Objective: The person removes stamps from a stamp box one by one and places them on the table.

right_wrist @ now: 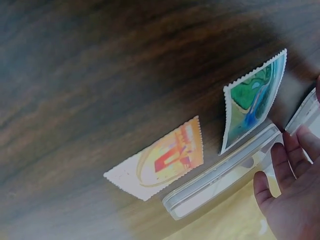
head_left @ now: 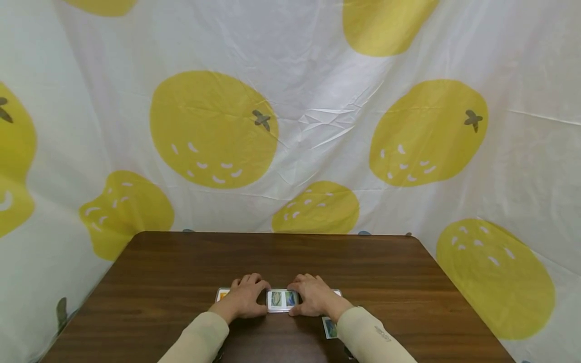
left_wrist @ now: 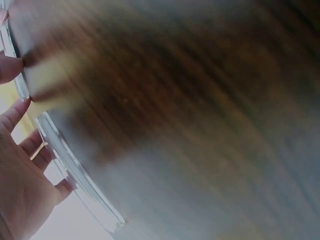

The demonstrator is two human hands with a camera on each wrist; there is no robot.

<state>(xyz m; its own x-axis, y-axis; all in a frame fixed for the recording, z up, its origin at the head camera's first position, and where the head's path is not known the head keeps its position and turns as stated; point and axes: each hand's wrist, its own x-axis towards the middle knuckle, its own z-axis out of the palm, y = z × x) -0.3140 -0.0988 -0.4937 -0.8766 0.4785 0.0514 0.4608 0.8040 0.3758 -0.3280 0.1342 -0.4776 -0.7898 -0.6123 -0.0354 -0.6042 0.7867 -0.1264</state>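
In the head view, a flat clear plastic case showing two small stamps lies between the hands. My left hand holds its left end, thumb at the near corner and fingertips at the far one. At the right end, my right hand grips it likewise with thumb and fingers. Beneath the left palm, a second case shows in the left wrist view. A third case lies under the right hand, beside a green-and-blue stamp and an orange stamp in the right wrist view.
The brown wood-grain table has rounded far corners. Behind it hangs a white curtain printed with large yellow fruit. The right sleeve partly covers the green-and-blue stamp in the head view.
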